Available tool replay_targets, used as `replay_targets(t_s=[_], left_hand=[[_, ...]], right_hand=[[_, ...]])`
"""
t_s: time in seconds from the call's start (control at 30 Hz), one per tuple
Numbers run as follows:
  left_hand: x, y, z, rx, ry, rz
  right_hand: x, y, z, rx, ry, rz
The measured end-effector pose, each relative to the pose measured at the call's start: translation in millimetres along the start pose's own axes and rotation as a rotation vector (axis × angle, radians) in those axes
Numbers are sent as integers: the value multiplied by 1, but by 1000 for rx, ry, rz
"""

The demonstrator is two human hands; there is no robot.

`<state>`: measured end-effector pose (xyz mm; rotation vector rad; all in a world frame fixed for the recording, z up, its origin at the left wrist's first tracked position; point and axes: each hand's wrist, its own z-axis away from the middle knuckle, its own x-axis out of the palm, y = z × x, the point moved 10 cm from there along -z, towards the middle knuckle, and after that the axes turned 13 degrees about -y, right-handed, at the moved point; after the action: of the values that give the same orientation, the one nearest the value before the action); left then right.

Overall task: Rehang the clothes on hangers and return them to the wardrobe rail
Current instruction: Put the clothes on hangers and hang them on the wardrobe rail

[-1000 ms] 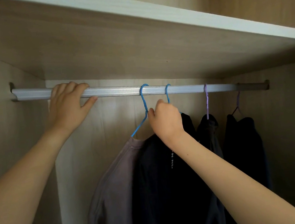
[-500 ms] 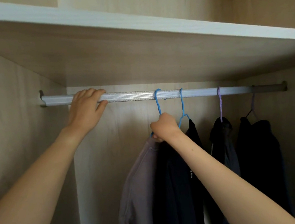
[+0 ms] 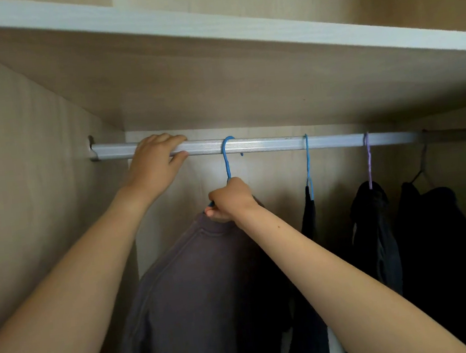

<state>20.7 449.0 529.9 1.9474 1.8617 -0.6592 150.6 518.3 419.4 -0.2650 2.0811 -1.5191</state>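
Note:
A silver wardrobe rail (image 3: 266,145) runs across the wardrobe under a shelf. My left hand (image 3: 156,162) grips the rail near its left end. A blue hanger (image 3: 226,159) hooks over the rail just right of that hand and carries a grey-purple sweatshirt (image 3: 198,290). My right hand (image 3: 230,201) is closed on this hanger's neck at the sweatshirt's collar. Farther right hang a second blue hanger (image 3: 308,162) with a dark garment (image 3: 308,214), a purple hanger (image 3: 368,158) with a dark jacket (image 3: 373,218), and a last hanger (image 3: 422,163) with a black garment (image 3: 436,240).
A wooden shelf (image 3: 240,50) with a white front edge sits close above the rail. The wardrobe's left side wall (image 3: 25,200) stands beside my left arm, and the back panel (image 3: 270,180) shows between the two blue hangers.
My right hand dropped from the second blue hanger's hook to the first hanger's neck and slid it with the sweatshirt left, opening a gap. The left hand stayed on the rail.

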Motion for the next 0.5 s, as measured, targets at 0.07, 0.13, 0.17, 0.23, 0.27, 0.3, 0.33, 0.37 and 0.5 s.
replay_targets(t_s=[0.07,0.13,0.17,0.23,0.27,0.3,0.33,0.37,0.5], left_hand=[[0,0,1,0,-6,8],[-1,1,1,-1,-9,12],[-1,1,1,-4,-10,12],[-1,0,1,-8,-11,14],[-1,0,1,-10,-10,15],[-1,0,2,-12,-12,13],[-1,0,2,-16,-16,10],[0,0,2,-19,-20,8],[-1,0,2,-20,-21,12]], right_hand=[[9,0,-4,-10,-12,-57],[16,-6,-3,-15,-12,-40],[17,-7,-2,-8,10,-10],[13,-10,2,13,68,69],[14,-12,4,15,57,53],[18,-11,5,21,36,35],[20,-10,5,36,25,36],[22,-10,7,48,25,33],[26,-7,8,51,29,-61]])
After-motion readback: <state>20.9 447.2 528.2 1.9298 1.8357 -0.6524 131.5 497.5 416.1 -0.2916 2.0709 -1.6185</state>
